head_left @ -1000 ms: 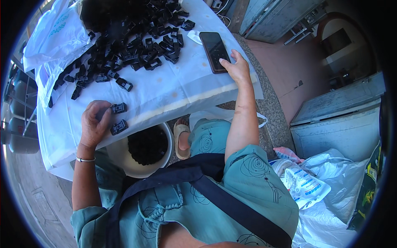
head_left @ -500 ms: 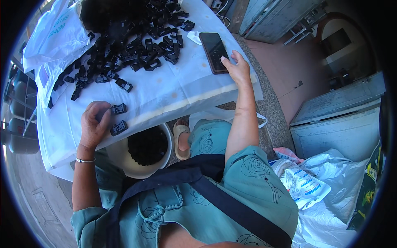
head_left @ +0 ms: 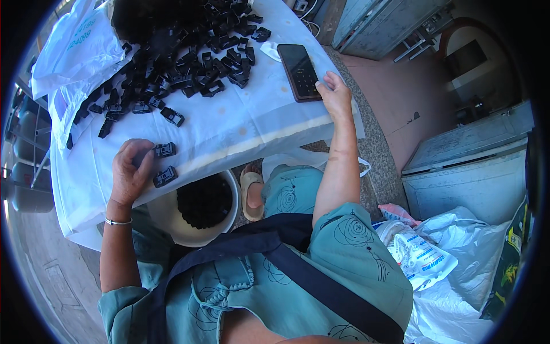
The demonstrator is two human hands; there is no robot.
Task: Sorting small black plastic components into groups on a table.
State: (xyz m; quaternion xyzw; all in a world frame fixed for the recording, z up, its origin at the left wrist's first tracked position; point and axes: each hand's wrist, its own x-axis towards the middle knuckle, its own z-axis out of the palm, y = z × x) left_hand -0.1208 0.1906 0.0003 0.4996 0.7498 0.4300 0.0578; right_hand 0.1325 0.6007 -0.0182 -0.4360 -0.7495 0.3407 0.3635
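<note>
My left hand (head_left: 130, 171) rests on the cloth at the table's left front, fingers curled, with thumb and forefinger pinched at the near end of a small black plastic part (head_left: 165, 150). A second black part (head_left: 165, 176) lies just below it, by the table's edge. A dark smartphone (head_left: 299, 71) lies face up toward the right, with a keypad on its screen. My right hand (head_left: 336, 97) is at its lower right edge, thumb touching the edge and fingers loosely bent beyond it, not wrapped round the phone.
A large heap of black plastic parts (head_left: 200, 63) covers the table's far side beside a white plastic bag (head_left: 80, 54). Below the front edge stands a white bucket (head_left: 234, 200) with black contents. Plastic bags (head_left: 458, 241) lie at right, near a grey metal cabinet (head_left: 467, 172).
My right thumb has moved off the phone's screen to its edge, and the hand has shifted slightly right. The phone has shifted a little to the right too. My left hand stays put.
</note>
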